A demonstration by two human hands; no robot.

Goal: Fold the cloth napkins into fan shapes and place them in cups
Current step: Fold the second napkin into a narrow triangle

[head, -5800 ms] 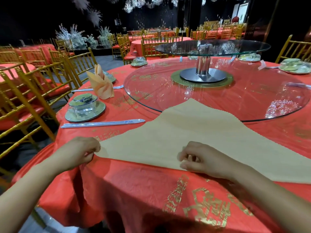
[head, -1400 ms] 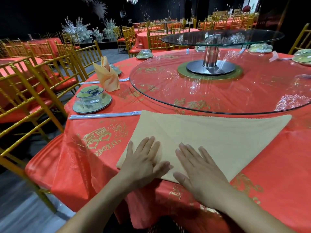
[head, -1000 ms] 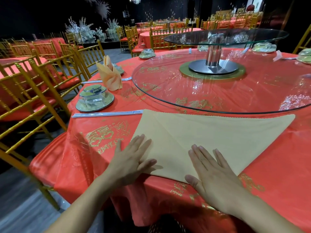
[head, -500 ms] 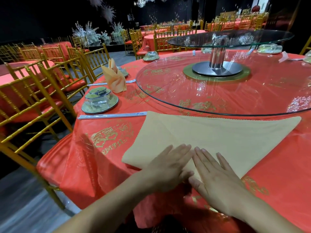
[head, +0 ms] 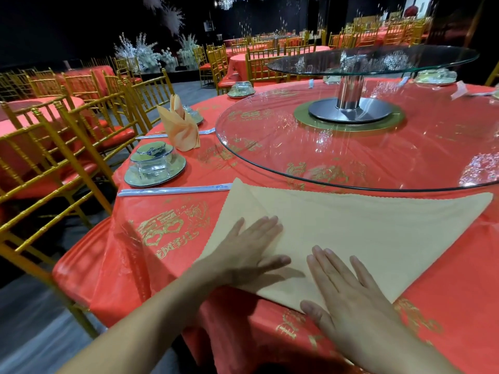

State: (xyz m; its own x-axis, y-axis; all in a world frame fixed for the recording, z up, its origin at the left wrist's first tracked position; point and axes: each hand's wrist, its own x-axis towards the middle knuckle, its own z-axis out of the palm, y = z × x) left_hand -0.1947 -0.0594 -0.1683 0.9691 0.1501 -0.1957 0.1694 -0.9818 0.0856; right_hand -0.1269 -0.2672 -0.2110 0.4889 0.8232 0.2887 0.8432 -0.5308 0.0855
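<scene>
Table (head: 167,265): round, under a red cloth with gold print. I view it from the near edge, looking down and across.
Glass turntable (head: 351,168): clear disc over the middle of the table. A smaller glass tier (head: 378,60) stands above it on a metal post.
Chairs (head: 54,147): gold frames with red seats, in a row along the left side of the table.
Napkin (head: 364,233): tan cloth folded to a triangle, lying flat on the red cloth between me and the turntable. Its long edge runs just in front of the glass rim and its point faces the near table edge. I read a second fold line at its left end.
Left hand (head: 251,252): palm down on the left part of the napkin, fingers straight and close together, gripping nothing.
Right hand (head: 348,295): palm down on the near point of the napkin, fingers straight and slightly spread, thumb at the cloth's tip, gripping nothing. A strip of bare napkin shows between my two hands.
Folded napkin (head: 179,128): same tan cloth, standing upright at the place to the far left. I cannot tell whether it sits in a cup.
Cup (head: 152,163): clear glass on a saucer, left of the flat napkin and well apart from it. Something dish-like rests on top.
Chopsticks (head: 172,189): in a pale wrapper, lying between the saucer and me. The right end meets the napkin's far left corner.
</scene>
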